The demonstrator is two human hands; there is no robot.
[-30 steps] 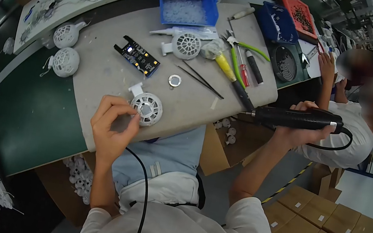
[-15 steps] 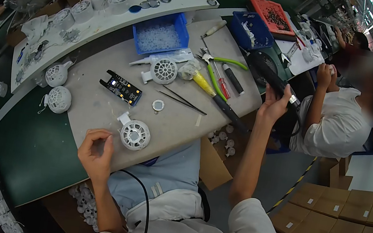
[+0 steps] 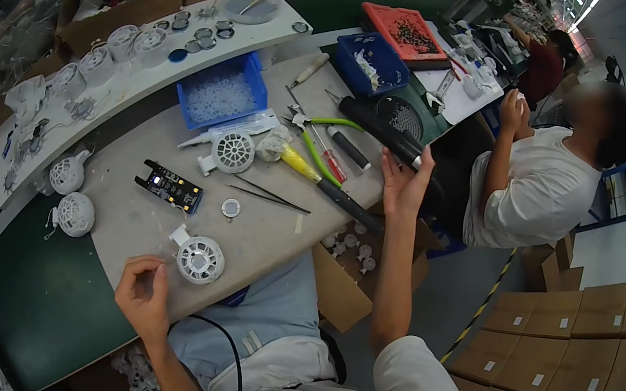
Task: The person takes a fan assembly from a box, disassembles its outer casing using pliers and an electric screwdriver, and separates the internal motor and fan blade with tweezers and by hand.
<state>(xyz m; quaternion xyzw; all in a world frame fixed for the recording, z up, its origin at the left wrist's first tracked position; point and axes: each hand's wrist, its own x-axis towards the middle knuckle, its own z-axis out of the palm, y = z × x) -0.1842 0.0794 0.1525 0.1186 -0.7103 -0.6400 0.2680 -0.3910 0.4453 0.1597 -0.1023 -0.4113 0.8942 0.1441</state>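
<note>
My left hand [image 3: 143, 295] is at the table's front edge, thumb and index finger pinched; anything between the tips is too small to make out. Just right of it lies a round white lattice shell [image 3: 200, 259] with a short neck. My right hand [image 3: 407, 185] grips the rear end of a black electric screwdriver [image 3: 379, 129], its tip pointing left over the table. Between the hands are a black circuit board [image 3: 170, 187], a small round disc [image 3: 230, 208], tweezers [image 3: 273, 196] and another white lattice shell [image 3: 232, 153].
Green-handled pliers [image 3: 321, 151], a red screwdriver [image 3: 330, 160] and a yellow-and-black tool [image 3: 301, 166] lie near the right edge. Behind stand a blue bin [image 3: 253, 105] of small clear parts and a white shelf [image 3: 132, 84]. A co-worker [image 3: 550, 183] sits at right.
The view has shifted, so the table appears lower and further left. My right hand has moved the electric screwdriver leftward over the table. My left hand keeps its pinch beside the white shell.
</note>
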